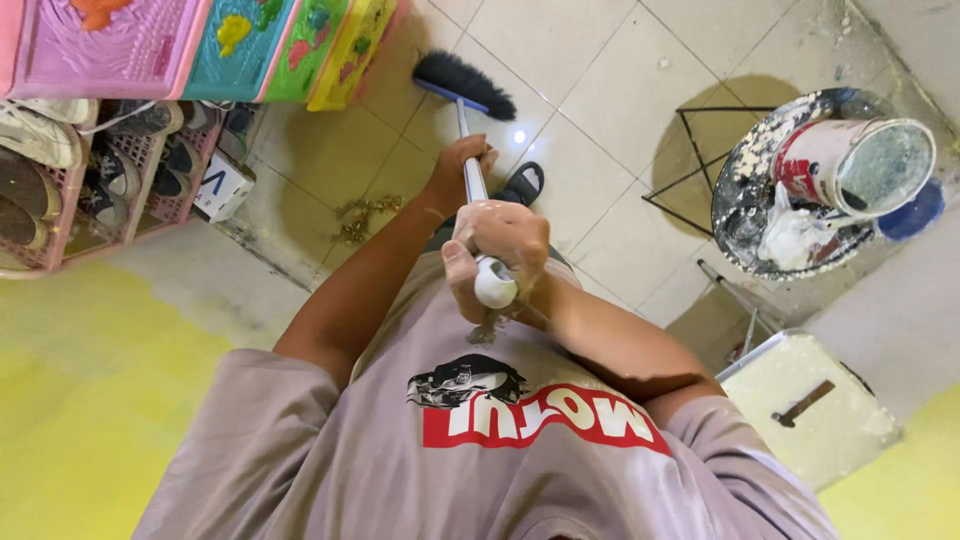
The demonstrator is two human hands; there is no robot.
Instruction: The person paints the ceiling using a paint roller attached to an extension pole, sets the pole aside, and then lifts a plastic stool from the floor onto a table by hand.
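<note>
Both hands grip one broom (468,120). The right hand (497,255) is wrapped in a fist round the white top end of the handle, fingers curled tight, held close against the chest. The left hand (462,165) is farther down the shaft, fingers closed round it, arm stretched forward. Beyond the left hand the handle runs to the black bristle head with its blue bar, which rests on the tiled floor (600,80). Just beside the left hand, on the floor, lies a small pile of dirt (365,215). A black sandal (522,183) shows just past the left hand. Well apart to the right of both hands stands a paint-spattered bucket (860,165) on a round tray (745,215). Well apart to the left is a pink shoe rack (90,190).
</note>
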